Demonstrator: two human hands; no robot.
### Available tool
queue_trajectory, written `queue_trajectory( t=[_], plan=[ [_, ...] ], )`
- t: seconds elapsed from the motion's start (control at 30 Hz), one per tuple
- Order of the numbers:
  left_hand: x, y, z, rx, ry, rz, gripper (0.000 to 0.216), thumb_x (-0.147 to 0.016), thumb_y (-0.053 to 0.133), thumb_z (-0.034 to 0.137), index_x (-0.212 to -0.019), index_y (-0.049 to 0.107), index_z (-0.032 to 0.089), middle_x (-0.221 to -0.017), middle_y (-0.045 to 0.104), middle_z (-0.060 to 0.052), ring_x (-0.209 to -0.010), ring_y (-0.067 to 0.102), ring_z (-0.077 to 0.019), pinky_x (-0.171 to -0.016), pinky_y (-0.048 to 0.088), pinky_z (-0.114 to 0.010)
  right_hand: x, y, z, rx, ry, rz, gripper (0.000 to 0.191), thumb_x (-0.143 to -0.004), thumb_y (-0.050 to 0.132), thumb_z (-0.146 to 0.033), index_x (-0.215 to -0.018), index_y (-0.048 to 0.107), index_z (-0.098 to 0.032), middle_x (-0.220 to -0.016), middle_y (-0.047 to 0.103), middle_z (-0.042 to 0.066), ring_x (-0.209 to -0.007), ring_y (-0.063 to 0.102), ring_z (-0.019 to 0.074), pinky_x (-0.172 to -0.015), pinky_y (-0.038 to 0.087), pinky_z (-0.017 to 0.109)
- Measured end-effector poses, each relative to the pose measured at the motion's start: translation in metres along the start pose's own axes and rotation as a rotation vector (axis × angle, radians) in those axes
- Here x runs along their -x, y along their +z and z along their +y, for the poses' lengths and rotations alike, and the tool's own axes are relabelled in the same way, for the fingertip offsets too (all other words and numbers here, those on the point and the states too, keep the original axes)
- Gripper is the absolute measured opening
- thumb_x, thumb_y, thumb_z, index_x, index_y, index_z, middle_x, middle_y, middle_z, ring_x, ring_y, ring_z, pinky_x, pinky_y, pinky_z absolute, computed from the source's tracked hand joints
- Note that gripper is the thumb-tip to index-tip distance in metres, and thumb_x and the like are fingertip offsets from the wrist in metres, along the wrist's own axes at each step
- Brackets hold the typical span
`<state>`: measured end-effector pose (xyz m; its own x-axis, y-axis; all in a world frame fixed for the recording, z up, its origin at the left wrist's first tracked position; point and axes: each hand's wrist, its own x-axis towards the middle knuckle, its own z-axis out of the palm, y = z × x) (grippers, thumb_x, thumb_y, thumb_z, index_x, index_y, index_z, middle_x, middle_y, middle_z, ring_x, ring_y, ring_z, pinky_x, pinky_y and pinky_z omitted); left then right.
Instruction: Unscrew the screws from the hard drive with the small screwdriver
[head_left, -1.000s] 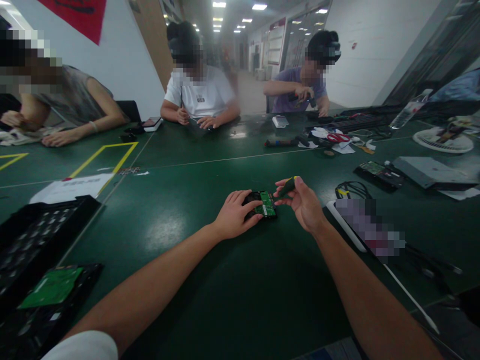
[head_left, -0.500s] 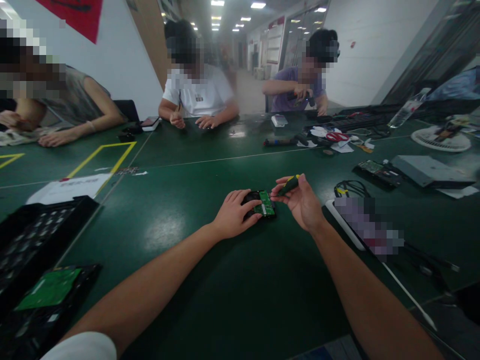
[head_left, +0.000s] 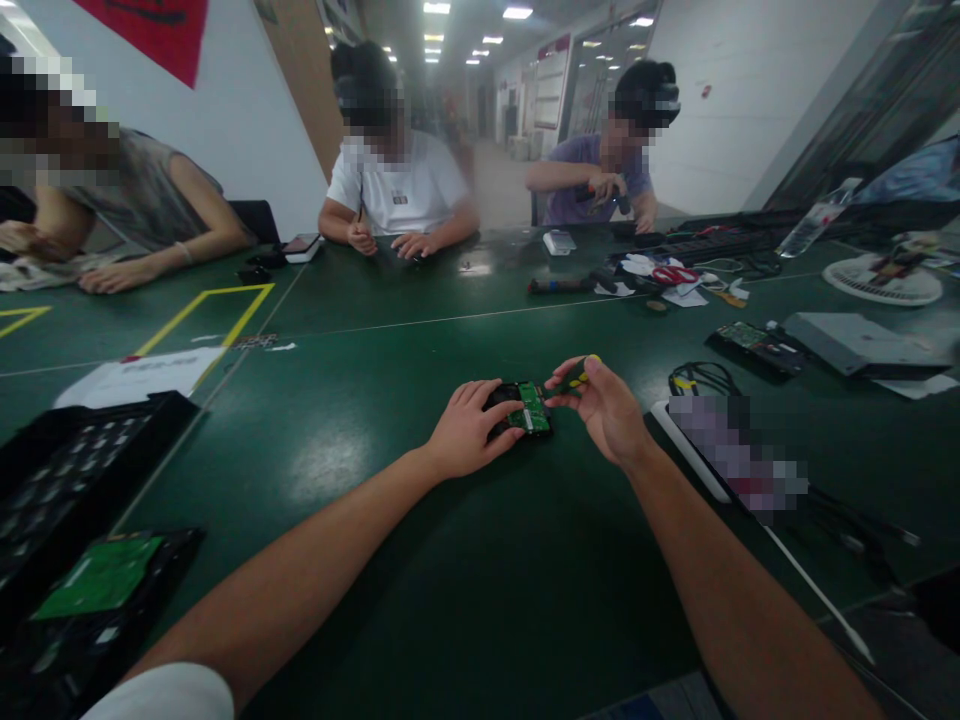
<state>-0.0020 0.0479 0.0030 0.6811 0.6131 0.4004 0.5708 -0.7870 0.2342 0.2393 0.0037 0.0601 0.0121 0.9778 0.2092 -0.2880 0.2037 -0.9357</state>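
On the green table lies a hard drive (head_left: 535, 410), its green circuit board facing up. My left hand (head_left: 474, 428) lies over the drive's left part, thumb along the near edge and fingers across the top, gripping it. Just right of the drive, my right hand (head_left: 604, 408) pinches a screwdriver (head_left: 571, 380) with a dark and yellow handle. The screwdriver slants down toward the board's right edge. I cannot tell whether its tip touches the drive.
A black tray (head_left: 82, 470) and another green-board drive (head_left: 105, 575) lie at left. At right are a phone-like slab (head_left: 735, 450), cables (head_left: 701, 378), a further drive (head_left: 757, 348) and a grey metal box (head_left: 862, 340). Several people sit across the table.
My right fingers have shifted along the screwdriver, and its handle has turned and dropped slightly within them. My left hand and the hard drive have stayed put.
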Motion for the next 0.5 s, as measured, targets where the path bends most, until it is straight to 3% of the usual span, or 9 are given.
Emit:
queue_trajectory(
  t=[0.13,0.33,0.5],
  plan=[
    [-0.0005,0.0001,-0.0003,-0.006,0.005,0.001,0.049,-0.106,0.055,0.055,-0.145,0.068,0.029,-0.158,0.051,-0.016,-0.146,0.048,-0.0367,-0.12,0.04,-0.062,-0.0011,0.0024,-0.0009,-0.049,0.021,-0.018,0.041,-0.098,0.064,-0.065,-0.094,0.074,-0.025,-0.095,0.071,0.004,-0.098,0.071,0.023,-0.087,0.063,0.04],
    [-0.001,0.0016,-0.0012,-0.008,0.008,0.004,0.048,-0.106,0.055,0.055,-0.145,0.068,0.029,-0.157,0.053,-0.016,-0.146,0.049,-0.0371,-0.119,0.04,-0.062,-0.0037,0.0015,-0.002,-0.077,0.082,-0.009,0.066,-0.095,0.048,-0.085,-0.098,0.076,-0.025,-0.09,0.074,0.006,-0.095,0.074,0.0245,-0.094,0.062,0.044],
    [-0.0003,0.0024,-0.0019,-0.007,0.003,0.011,0.047,-0.105,0.056,0.055,-0.144,0.068,0.03,-0.157,0.052,-0.015,-0.146,0.049,-0.0367,-0.12,0.04,-0.062,-0.0031,-0.001,-0.0014,-0.003,0.064,0.019,0.056,-0.096,0.058,-0.077,-0.099,0.077,-0.025,-0.093,0.074,0.006,-0.094,0.073,0.0229,-0.084,0.063,0.038]
  ],
)
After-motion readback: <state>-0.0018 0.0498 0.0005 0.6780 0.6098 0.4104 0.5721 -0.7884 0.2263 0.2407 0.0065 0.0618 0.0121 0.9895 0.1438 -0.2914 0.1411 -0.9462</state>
